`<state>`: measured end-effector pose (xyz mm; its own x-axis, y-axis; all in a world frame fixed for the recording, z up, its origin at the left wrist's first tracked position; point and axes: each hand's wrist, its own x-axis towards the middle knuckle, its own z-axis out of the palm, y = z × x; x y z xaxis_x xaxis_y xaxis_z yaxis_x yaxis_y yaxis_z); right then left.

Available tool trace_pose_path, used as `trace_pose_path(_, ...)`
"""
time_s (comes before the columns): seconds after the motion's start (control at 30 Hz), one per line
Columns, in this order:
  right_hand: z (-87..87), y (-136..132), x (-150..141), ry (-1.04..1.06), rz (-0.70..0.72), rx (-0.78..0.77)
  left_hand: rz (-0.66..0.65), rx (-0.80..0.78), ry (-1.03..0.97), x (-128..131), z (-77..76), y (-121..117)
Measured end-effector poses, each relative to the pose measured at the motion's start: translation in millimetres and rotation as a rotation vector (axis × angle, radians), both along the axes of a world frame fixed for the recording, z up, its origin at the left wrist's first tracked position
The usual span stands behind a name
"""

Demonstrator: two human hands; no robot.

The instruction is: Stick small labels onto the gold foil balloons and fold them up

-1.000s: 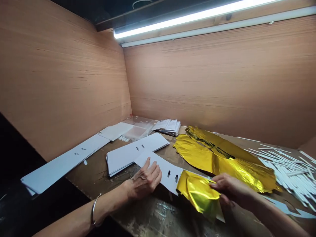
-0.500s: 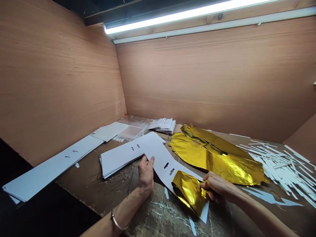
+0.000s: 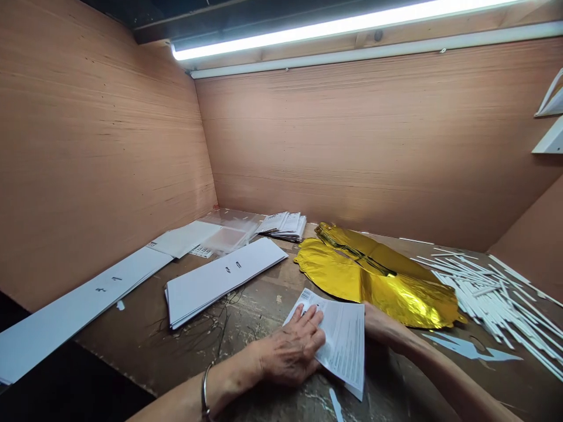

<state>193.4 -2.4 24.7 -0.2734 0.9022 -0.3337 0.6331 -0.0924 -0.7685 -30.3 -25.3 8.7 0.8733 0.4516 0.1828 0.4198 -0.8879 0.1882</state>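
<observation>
My left hand (image 3: pixel 292 351) lies flat, fingers stretched out, on a white card (image 3: pixel 345 343) whose printed side faces up at the bench's front edge. A metal bangle sits on that wrist. My right hand (image 3: pixel 380 322) reaches in from the right; only its wrist and heel show, because its fingers are tucked under the card's far edge. The small gold foil piece is out of sight. A pile of flat gold foil balloons (image 3: pixel 378 275) lies just beyond the card.
A stack of white slotted cards (image 3: pixel 220 278) lies left of centre, with longer white cards (image 3: pixel 79 305) along the left wall. Clear bags (image 3: pixel 233 231) and printed leaflets (image 3: pixel 284 224) sit at the back. Several white sticks (image 3: pixel 497 293) cover the right side. White paper scraps (image 3: pixel 466 346) lie nearby.
The white card has been turned over onto the small gold foil piece, so its printed side shows. My left hand moved right onto it and flattened. The foil piece is now hidden.
</observation>
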Motion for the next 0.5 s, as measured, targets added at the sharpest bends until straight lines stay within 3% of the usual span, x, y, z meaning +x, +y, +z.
trace_pose_path(0.1, 10.7, 0, 18, -0.361, -0.158, 0.113, 0.035, -0.028, 0.009, 1, -0.2, -2)
trace_pose_path(0.2, 22.1, -6, 22, -0.526, -0.275, 0.464, 0.029, -0.035, -0.001, 1, 0.5, -4)
trace_pose_path(0.27, 19.7, -12, 13, -0.425, -0.119, 0.612, 0.022, -0.041, -0.008, 0, 0.3, -4)
trace_pose_path(0.37, -1.8, -21, -7, -0.331, 0.099, 0.580, 0.029, -0.062, -0.045, 1, -1.9, -3)
trace_pose_path(0.43, -18.8, -24, -15, -0.325, 0.097, 0.536, 0.180, -0.081, -0.123, 4, -2.8, 2)
trace_pose_path(0.5, -31.3, -24, -15, -0.299, 0.070, 0.515, 0.503, -0.143, -0.245, 8, -0.7, 11)
